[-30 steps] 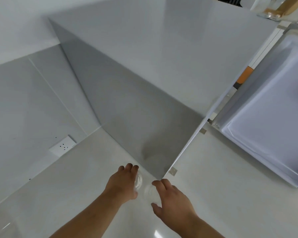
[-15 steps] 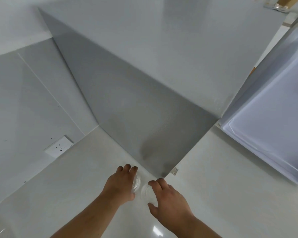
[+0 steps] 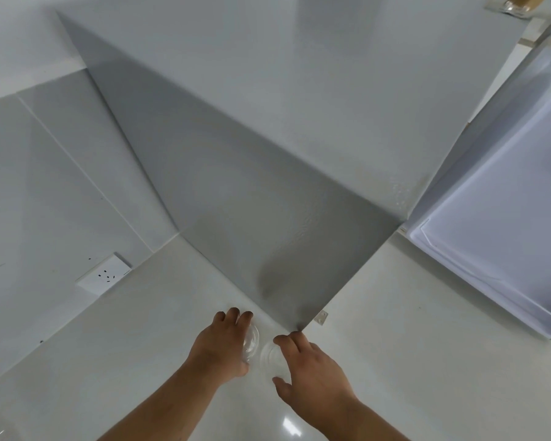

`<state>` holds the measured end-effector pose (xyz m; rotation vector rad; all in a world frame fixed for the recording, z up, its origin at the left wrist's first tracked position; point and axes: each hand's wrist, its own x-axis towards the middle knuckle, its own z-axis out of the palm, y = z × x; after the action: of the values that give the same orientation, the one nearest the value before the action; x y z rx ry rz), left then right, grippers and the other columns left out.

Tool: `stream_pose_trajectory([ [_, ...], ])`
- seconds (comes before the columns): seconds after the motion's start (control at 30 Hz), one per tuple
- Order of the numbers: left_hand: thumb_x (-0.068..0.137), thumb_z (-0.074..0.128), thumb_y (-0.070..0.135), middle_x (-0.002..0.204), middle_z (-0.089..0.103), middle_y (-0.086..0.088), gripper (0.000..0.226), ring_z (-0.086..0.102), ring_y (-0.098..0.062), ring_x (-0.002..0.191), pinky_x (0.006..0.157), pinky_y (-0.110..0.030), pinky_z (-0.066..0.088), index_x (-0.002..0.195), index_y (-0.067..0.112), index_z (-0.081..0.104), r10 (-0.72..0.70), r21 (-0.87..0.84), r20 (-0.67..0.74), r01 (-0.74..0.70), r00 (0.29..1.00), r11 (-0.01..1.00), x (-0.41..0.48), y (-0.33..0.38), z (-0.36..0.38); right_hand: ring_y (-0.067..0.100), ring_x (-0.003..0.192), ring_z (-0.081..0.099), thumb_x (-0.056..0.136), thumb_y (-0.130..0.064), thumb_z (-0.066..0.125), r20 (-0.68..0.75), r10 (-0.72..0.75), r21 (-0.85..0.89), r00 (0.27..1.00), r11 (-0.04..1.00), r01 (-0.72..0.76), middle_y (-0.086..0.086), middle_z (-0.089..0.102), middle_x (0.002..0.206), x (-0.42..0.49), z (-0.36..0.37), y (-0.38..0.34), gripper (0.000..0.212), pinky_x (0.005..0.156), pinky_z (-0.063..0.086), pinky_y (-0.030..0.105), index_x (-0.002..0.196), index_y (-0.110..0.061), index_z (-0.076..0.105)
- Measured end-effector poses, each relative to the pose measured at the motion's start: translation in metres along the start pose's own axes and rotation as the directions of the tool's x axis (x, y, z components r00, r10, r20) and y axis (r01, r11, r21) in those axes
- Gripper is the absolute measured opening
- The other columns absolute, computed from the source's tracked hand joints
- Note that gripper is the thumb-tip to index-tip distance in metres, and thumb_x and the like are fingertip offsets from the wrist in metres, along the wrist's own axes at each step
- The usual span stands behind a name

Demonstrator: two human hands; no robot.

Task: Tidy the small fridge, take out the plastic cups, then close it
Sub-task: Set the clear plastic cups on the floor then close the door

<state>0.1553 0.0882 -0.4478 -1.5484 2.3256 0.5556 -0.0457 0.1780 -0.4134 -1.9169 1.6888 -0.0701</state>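
I look down past the small grey fridge (image 3: 268, 138) at the pale floor beside its near corner. Two clear plastic cups stand side by side on the floor there. My left hand (image 3: 218, 348) is wrapped around the left cup (image 3: 252, 342). My right hand (image 3: 312, 370) curls around the right cup (image 3: 269, 356), with fingers at its rim and thumb at its near side. The fridge door (image 3: 503, 218) stands open at the right, its white inner liner facing me. The fridge's inside is hidden from here.
A white wall socket (image 3: 104, 276) sits low on the wall at left. A small metal foot bracket (image 3: 321, 317) sticks out at the fridge's near corner. A clear item with a brown part (image 3: 519, 4) lies on the fridge top, far right. Glossy floor spreads around my hands.
My view has shifted slightly right and closer to the fridge. Both hands have stayed on the two cups by the fridge corner, barely moving.
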Motion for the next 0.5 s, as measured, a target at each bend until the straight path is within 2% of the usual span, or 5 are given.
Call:
stream_pose_trajectory([
  [0.33,0.069,0.078,0.057,0.149,0.034,0.003,0.110,0.041,-0.022,0.128,0.090,-0.034,0.054,0.155,0.026,0.018,0.018,0.020,-0.053,-0.017,0.998,1.000,-0.008,-0.003,0.000,0.017,0.114,0.054,0.093,-0.048,0.057,0.012,-0.003,-0.001,1.000,1.000,0.003,-0.010,0.041,0.141,-0.003,-0.003,0.002,0.059,0.088,0.051,0.032,0.144,-0.036,0.030],
  [0.5,0.072,0.064,0.069,0.161,0.027,0.003,0.103,0.034,-0.022,0.141,0.110,-0.036,0.039,0.157,0.028,0.022,0.028,0.014,-0.150,-0.027,0.988,1.000,-0.015,0.000,-0.009,0.017,0.119,0.051,0.092,-0.054,0.052,-0.002,-0.025,-0.039,1.000,0.999,0.025,-0.011,0.041,0.143,-0.011,-0.012,0.007,0.062,0.090,0.052,0.032,0.146,-0.035,0.030],
])
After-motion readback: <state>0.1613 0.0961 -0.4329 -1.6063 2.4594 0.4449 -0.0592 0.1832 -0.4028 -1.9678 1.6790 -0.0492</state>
